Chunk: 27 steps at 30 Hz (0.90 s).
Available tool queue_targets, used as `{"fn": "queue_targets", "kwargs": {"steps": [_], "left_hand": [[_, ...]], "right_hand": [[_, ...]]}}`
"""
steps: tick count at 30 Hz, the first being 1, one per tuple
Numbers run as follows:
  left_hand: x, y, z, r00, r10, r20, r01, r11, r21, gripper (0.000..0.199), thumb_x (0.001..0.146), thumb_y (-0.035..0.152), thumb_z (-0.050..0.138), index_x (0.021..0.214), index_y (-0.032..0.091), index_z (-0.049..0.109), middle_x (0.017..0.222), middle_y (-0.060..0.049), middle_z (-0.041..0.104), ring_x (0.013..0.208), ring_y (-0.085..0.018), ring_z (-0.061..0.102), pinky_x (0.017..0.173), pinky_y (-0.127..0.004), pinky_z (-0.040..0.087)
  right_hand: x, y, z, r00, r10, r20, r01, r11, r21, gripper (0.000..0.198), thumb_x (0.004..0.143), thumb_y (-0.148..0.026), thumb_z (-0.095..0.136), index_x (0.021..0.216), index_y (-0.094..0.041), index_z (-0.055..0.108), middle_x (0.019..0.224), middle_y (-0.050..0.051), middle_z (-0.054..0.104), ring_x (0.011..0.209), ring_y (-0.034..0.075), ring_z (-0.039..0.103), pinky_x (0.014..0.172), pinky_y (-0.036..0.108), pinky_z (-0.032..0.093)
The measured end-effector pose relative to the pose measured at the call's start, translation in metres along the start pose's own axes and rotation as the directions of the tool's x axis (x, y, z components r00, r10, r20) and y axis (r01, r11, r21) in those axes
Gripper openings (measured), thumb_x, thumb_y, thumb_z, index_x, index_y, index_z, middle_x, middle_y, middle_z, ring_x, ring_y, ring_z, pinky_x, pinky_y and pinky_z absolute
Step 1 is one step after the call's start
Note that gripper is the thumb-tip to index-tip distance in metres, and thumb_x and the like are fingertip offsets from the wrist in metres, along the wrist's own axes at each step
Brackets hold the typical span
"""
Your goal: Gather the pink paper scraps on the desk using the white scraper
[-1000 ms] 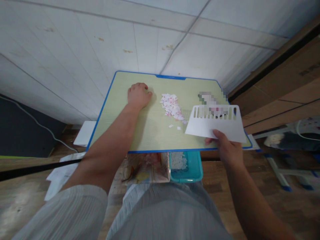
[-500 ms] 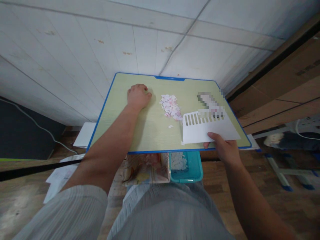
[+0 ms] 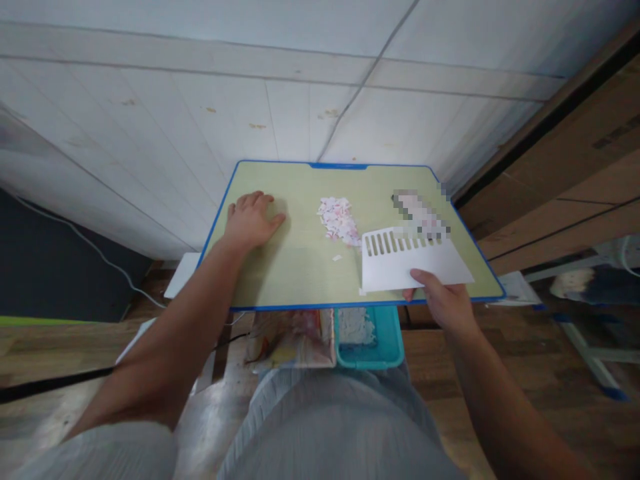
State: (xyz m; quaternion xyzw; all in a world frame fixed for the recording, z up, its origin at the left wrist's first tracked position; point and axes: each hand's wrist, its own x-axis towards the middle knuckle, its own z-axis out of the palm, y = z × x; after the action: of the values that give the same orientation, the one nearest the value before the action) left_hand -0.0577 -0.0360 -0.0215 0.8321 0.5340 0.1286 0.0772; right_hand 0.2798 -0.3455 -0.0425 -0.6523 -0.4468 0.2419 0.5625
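My right hand point(image 3: 443, 297) grips a flat white sheet with a row of slots point(image 3: 415, 267) along its far edge, thumb on top and fingers underneath. The sheet lies over the front right of the pale table point(image 3: 295, 273) with a blue rim. Left of it is a heap of small white and pinkish paper scraps point(image 3: 339, 220), with one loose scrap point(image 3: 337, 258) nearer the front. On the table's left side, my left hand point(image 3: 253, 220) rests palm down with its fingers spread, holding nothing.
A pixelated object point(image 3: 420, 213) lies at the table's right, behind the sheet. Below the front edge are a turquoise bin point(image 3: 387, 337) with greyish material and a patterned box point(image 3: 295, 337). A white wall point(image 3: 200, 127) stands behind; cardboard boxes point(image 3: 565, 167) are at right.
My left hand has moved left across the table, away from the scraps, and its fingers have spread. My right hand still holds the slotted sheet in nearly the same place.
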Motion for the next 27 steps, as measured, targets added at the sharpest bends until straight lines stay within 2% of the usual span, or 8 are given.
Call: {"fn": "queue_targets", "kwargs": {"steps": [2, 5, 10, 13, 16, 19, 23, 27], "left_hand": [[-0.023, -0.018, -0.001, 0.999, -0.05, -0.006, 0.05, 0.999, 0.021, 0.077, 0.12, 0.057, 0.063, 0.185, 0.016, 0.063, 0.201, -0.022, 0.052, 0.187, -0.047, 0.046, 0.156, -0.067, 0.033], [-0.054, -0.035, 0.001, 0.999, -0.038, -0.004, 0.038, 0.999, 0.007, 0.077, 0.121, 0.063, 0.056, 0.185, 0.019, 0.063, 0.202, -0.021, 0.052, 0.189, -0.046, 0.044, 0.156, -0.067, 0.034], [-0.084, -0.04, 0.0, 0.999, 0.034, 0.0, -0.034, 0.999, 0.003, 0.081, 0.121, 0.066, 0.046, 0.184, 0.017, 0.063, 0.202, -0.022, 0.052, 0.191, -0.046, 0.041, 0.157, -0.069, 0.032], [-0.088, -0.04, -0.001, 1.0, 0.028, -0.01, -0.028, 1.0, 0.011, 0.081, 0.12, 0.065, 0.045, 0.183, 0.018, 0.064, 0.201, -0.021, 0.054, 0.19, -0.047, 0.044, 0.156, -0.07, 0.033], [-0.088, -0.041, 0.0, 0.999, 0.033, -0.031, -0.032, 0.999, 0.011, 0.077, 0.12, 0.063, 0.048, 0.182, 0.021, 0.066, 0.2, -0.019, 0.056, 0.19, -0.046, 0.045, 0.156, -0.07, 0.034], [-0.088, -0.041, 0.002, 0.998, 0.042, -0.053, -0.042, 0.999, -0.005, 0.073, 0.12, 0.061, 0.052, 0.18, 0.024, 0.068, 0.198, -0.02, 0.059, 0.188, -0.046, 0.048, 0.154, -0.071, 0.037], [-0.088, -0.038, 0.002, 0.997, 0.031, -0.077, -0.032, 0.999, -0.023, 0.066, 0.12, 0.058, 0.058, 0.178, 0.029, 0.071, 0.195, -0.017, 0.063, 0.185, -0.045, 0.051, 0.153, -0.071, 0.039], [-0.088, -0.035, 0.0, 0.998, 0.017, -0.066, -0.019, 0.999, -0.027, 0.063, 0.12, 0.058, 0.06, 0.176, 0.03, 0.072, 0.195, -0.015, 0.063, 0.186, -0.043, 0.05, 0.154, -0.069, 0.038]], "right_hand": [[-0.001, -0.003, 0.0, 1.0, 0.02, 0.007, -0.019, 1.0, -0.019, 0.053, 0.104, -0.057, 0.09, 0.061, -0.031, 0.072, 0.062, 0.006, 0.074, 0.067, 0.03, 0.075, 0.081, 0.049, 0.075], [-0.002, -0.007, 0.001, 0.999, 0.042, -0.003, -0.042, 0.999, -0.013, 0.048, 0.1, -0.057, 0.093, 0.065, -0.031, 0.074, 0.061, 0.005, 0.074, 0.066, 0.03, 0.074, 0.08, 0.049, 0.074], [0.0, -0.002, 0.001, 0.997, 0.073, 0.003, -0.073, 0.995, 0.072, 0.033, 0.094, -0.049, 0.095, 0.076, -0.031, 0.074, 0.062, 0.001, 0.072, 0.059, 0.026, 0.067, 0.069, 0.045, 0.069], [0.0, -0.001, 0.002, 0.995, 0.101, -0.029, -0.097, 0.99, 0.106, 0.036, 0.094, -0.057, 0.096, 0.079, -0.031, 0.076, 0.061, 0.0, 0.07, 0.055, 0.026, 0.064, 0.061, 0.044, 0.064], [-0.001, -0.005, 0.004, 0.996, 0.083, -0.016, -0.082, 0.995, 0.061, 0.051, 0.094, -0.062, 0.097, 0.065, -0.032, 0.069, 0.056, 0.003, 0.068, 0.06, 0.028, 0.068, 0.068, 0.047, 0.068], [0.001, -0.011, 0.008, 0.994, 0.102, -0.045, -0.098, 0.992, 0.085, 0.049, 0.093, -0.063, 0.097, 0.068, -0.031, 0.07, 0.056, 0.001, 0.068, 0.055, 0.027, 0.065, 0.061, 0.046, 0.066], [0.012, -0.022, 0.031, 0.982, 0.123, -0.14, -0.11, 0.989, 0.096, 0.046, 0.09, -0.067, 0.1, 0.082, -0.028, 0.077, 0.068, 0.005, 0.08, 0.056, 0.027, 0.073, 0.059, 0.044, 0.068], [0.022, -0.028, 0.06, 0.987, 0.121, -0.106, -0.106, 0.986, 0.132, 0.054, 0.088, -0.076, 0.1, 0.087, -0.025, 0.082, 0.074, 0.009, 0.085, 0.057, 0.026, 0.076, 0.061, 0.044, 0.072]]}}
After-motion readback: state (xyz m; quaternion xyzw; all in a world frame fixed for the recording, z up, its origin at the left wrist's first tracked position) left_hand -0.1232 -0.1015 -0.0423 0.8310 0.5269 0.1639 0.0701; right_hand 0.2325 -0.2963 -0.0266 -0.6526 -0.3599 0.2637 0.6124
